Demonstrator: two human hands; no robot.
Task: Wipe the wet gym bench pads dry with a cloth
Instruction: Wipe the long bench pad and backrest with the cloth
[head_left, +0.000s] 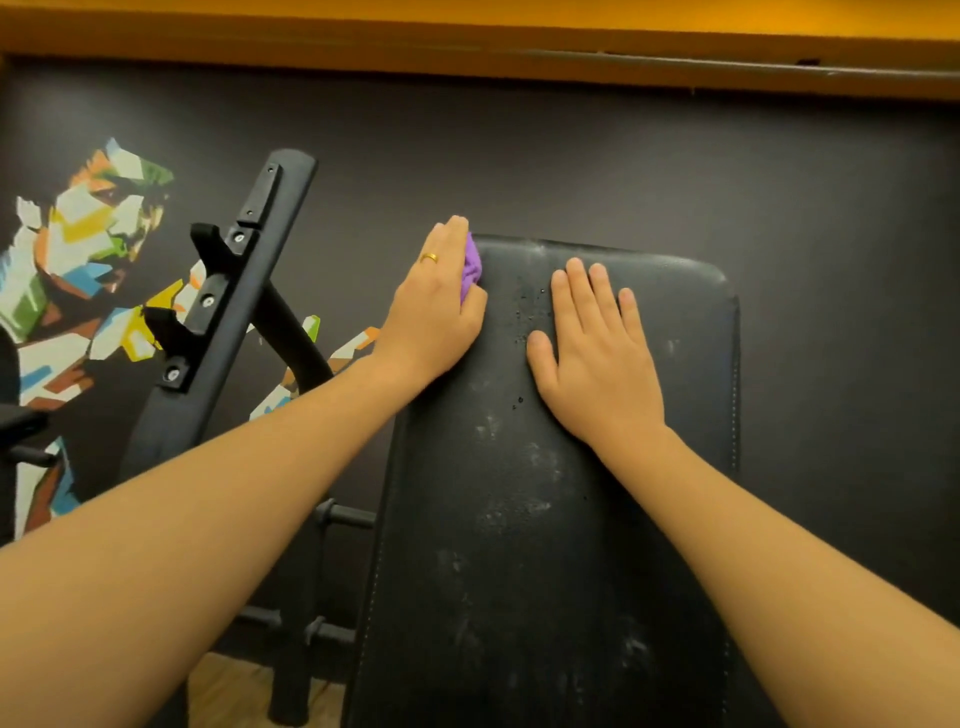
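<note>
cloth: purple cloth (471, 270), bunched, at the far left corner of the pad, mostly covered by the left hand
pad: black pad (519, 545), long, running away from the viewer; pale smears along its middle, stitched seams down both sides
drops: small water drops (524, 306) on the far part of the pad, between the two hands
left hand: left hand (436, 306) grips the cloth, fingers together and bent over it, pressing it to the pad's edge; a gold ring (429, 256) on one finger
right hand: right hand (597, 353) lies flat on the pad, palm down, fingers straight and slightly spread, holding nothing
rack: black metal rack (228, 291) just left of the pad, leaning, with bolted hooks
wall: dark wall (623, 171) behind, a many-coloured mural (83, 244) at left, a yellow band (467, 31) above
floor: wood floor (234, 691) at lower left
</note>
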